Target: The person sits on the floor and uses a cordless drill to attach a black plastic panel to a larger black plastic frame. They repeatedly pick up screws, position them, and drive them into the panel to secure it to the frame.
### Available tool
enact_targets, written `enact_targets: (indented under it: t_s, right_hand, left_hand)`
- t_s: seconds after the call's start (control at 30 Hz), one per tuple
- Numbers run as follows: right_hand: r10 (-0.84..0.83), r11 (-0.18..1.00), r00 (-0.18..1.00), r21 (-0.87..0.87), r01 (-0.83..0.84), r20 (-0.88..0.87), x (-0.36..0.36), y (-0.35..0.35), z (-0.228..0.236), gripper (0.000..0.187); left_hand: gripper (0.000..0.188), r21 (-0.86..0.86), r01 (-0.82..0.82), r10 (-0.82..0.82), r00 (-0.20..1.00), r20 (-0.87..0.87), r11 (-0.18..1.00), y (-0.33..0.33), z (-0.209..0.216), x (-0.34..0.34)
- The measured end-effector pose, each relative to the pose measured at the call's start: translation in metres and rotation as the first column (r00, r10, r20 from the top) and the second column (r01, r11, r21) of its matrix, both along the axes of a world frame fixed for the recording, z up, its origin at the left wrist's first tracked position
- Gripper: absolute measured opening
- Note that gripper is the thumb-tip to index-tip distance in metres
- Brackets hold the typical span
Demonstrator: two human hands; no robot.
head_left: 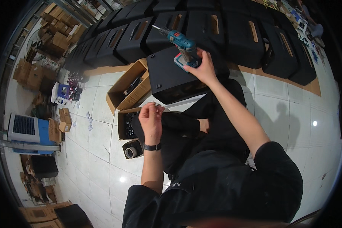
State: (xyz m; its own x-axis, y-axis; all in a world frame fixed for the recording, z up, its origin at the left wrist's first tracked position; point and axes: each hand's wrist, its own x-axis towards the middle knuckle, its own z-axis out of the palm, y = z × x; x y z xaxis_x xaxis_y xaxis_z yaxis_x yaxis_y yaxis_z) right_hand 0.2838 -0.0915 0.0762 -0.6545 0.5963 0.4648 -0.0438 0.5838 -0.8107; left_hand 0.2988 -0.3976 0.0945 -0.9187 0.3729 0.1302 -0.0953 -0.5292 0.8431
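A teal and black cordless drill point(182, 41) stands on its battery on top of a black box-shaped cabinet point(165, 72), its long bit pointing to the far left. My right hand point(204, 69) is at the drill's handle and battery, thumb and fingers spread apart rather than wrapped round it. Two small black feet show at the cabinet's left corners. My left hand point(151, 119) is held above a carton of small black parts point(130, 125), its fingertips pinched together. Something small and pale shows at those fingertips, too small to name.
A long open carton point(129, 85) with black pieces stands left of the cabinet. A small box holding a tape roll point(130, 152) sits nearer. Rows of black cabinets with cut-out slots point(247, 38) line the far side. A blue and white air cooler point(30, 131) stands at left.
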Motion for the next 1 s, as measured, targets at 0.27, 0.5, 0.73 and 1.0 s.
enact_targets:
  t_s: [0.27, 0.5, 0.73, 1.0]
  right_hand:
    - [0.461, 0.694, 0.862, -0.520, -0.498, -0.211, -0.114, 0.028, 0.011, 0.028]
    - [0.789, 0.309, 0.559, -0.623, -0.719, -0.255, 0.050, 0.009, 0.037, 0.037]
    - [0.848, 0.381, 0.530, -0.681, -0.625, -0.012, 0.145, 0.001, 0.049, 0.042]
    - [0.707, 0.625, 0.702, -0.540, -0.564, 0.085, 0.179, 0.016, 0.010, 0.044]
  left_hand:
    - [0.022, -0.072, -0.246, 0.244, 0.969, -0.038, 0.967, -0.058, 0.034, -0.027]
    - [0.018, -0.242, -0.305, 0.273, 0.949, -0.157, 0.921, -0.021, 0.064, -0.062]
    - [0.017, -0.054, -0.033, 0.024, 0.987, -0.159, 0.998, 0.047, 0.072, -0.051]
    - [0.018, -0.123, -0.042, 0.019, 0.983, -0.182, 0.991, 0.072, 0.084, -0.026]
